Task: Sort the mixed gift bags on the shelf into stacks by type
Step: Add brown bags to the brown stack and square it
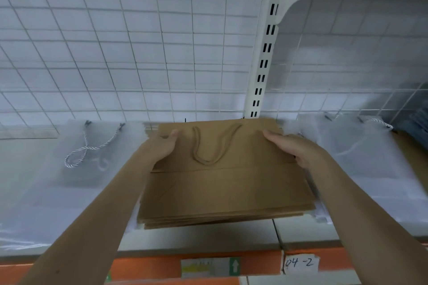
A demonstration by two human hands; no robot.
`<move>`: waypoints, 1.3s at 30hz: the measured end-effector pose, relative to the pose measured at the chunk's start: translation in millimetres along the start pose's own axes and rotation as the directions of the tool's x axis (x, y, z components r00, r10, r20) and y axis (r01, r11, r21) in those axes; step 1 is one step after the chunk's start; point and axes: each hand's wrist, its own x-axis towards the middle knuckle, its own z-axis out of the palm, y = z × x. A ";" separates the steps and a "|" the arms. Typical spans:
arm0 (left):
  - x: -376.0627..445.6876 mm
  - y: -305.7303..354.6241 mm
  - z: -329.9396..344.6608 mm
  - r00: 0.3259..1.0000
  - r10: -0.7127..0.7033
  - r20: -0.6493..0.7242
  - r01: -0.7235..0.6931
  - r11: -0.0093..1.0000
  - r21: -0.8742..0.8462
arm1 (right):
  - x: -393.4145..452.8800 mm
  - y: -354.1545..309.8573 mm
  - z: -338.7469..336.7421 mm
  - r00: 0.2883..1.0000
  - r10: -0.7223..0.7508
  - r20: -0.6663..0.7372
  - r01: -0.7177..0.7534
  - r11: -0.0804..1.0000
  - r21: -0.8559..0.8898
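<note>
Both hands, left hand [165, 146] and right hand [292, 146], grip the brown paper bags [222, 192] by their sides, mid-shelf [199, 236]. Looks like squaring that stack; next it needs setting flush between the white bags [69, 169].

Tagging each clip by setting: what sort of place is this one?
Probably a shop stockroom or retail storage aisle. A slotted white upright and wire-grid back panel form shelving, a handwritten label "04-2" marks the shelf edge, and both hands square a stack of brown paper bags.

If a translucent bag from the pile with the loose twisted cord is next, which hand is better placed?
Probably the left hand: it grips the kraft bag stack's left edge, beside that translucent bag pile. The right hand holds the far edge.
</note>
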 end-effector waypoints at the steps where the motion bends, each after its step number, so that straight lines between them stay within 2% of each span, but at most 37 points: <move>1: -0.9 0.7 -1.8 1.000 -0.011 0.022 0.011 1.000 -0.002 | -1.6 -1.3 -1.8 0.999 0.019 0.030 -0.019 1.000 0.012; 5: 0.6 1.5 -7.7 0.995 -0.027 0.093 0.028 1.000 -0.010 | 3.5 4.1 -6.4 0.996 0.051 0.072 -0.053 0.998 0.023; 8: 3.9 -0.8 -5.8 0.998 -0.033 0.051 0.035 0.999 -0.028 | 7.4 6.4 1.2 0.999 0.037 0.020 -0.037 0.999 0.026; 14: -1.1 -3.2 -4.1 0.999 -0.012 -0.052 0.012 1.000 -0.002 | -0.3 -6.5 15.4 0.988 -0.028 -0.151 -0.011 0.968 -0.251; 17: -5.8 2.2 -8.2 1.000 0.002 -0.002 -0.002 0.999 0.035 | -6.3 -8.9 16.2 0.988 -0.035 -0.149 -0.003 0.968 -0.250; 20: -9.1 -1.5 -14.8 0.999 0.000 0.032 0.001 0.999 -0.037 | -13.4 -6.6 16.9 0.986 -0.041 -0.160 -0.003 0.964 -0.265; 23: -16.5 -9.6 -23.4 0.998 0.021 -0.056 -0.027 0.995 -0.098 | -25.6 -2.5 15.3 0.978 -0.078 -0.192 0.014 0.949 -0.316; 26: -36.4 -16.0 -28.2 0.990 0.083 -0.113 -0.083 0.997 0.006 | -43.9 6.2 9.9 0.963 -0.152 -0.223 0.070 0.939 -0.338; 28: -57.1 -25.6 -28.8 0.985 0.165 -0.052 -0.163 0.986 0.040 | -62.1 16.0 6.9 0.962 -0.216 -0.167 0.161 0.943 -0.290; 30: -81.0 -40.1 -23.2 0.959 0.271 0.082 -0.274 0.961 0.037 | -79.7 29.5 5.2 0.957 -0.289 -0.013 0.281 0.937 -0.207; 32: -102.6 -56.4 -15.7 0.936 0.309 0.169 -0.320 0.947 0.040 | -91.8 43.6 4.2 0.947 -0.291 0.135 0.312 0.933 -0.181; 34: -107.9 -72.0 -6.7 0.956 0.234 0.177 -0.253 0.963 0.093 | -92.4 60.1 6.7 0.950 -0.251 0.187 0.296 0.914 -0.278; 37: -110.9 -78.1 2.9 0.986 0.104 0.130 -0.120 0.985 0.120 | -84.0 75.1 12.0 0.989 -0.109 0.095 0.143 0.849 -0.508; 39: -111.7 -74.7 4.2 0.994 0.076 0.084 -0.088 0.984 0.152 | -85.5 73.2 14.3 0.998 -0.059 0.012 0.056 0.836 -0.547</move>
